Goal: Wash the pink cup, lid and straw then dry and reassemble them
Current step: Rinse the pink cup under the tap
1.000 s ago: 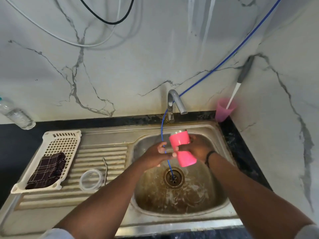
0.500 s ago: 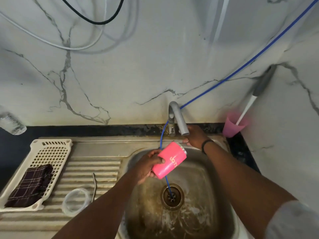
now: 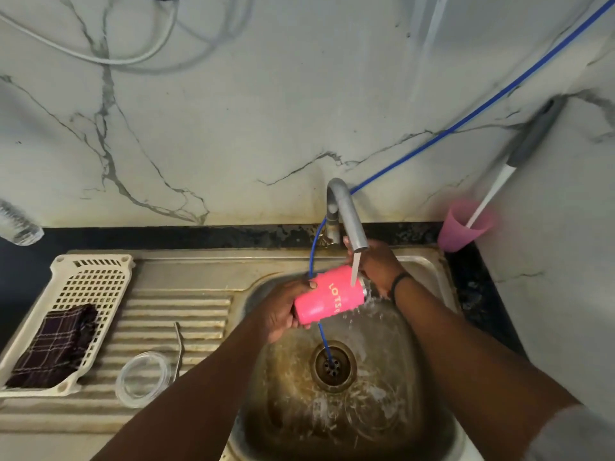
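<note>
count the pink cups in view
2: one pink cup gripped by the left hand under the tap, one paler cup on the counter in the right corner.

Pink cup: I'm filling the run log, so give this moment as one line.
step: rinse | pink cup: tilted under tap stream | left hand: grips cup | right hand: by tap | lid, straw: on drainboard
</note>
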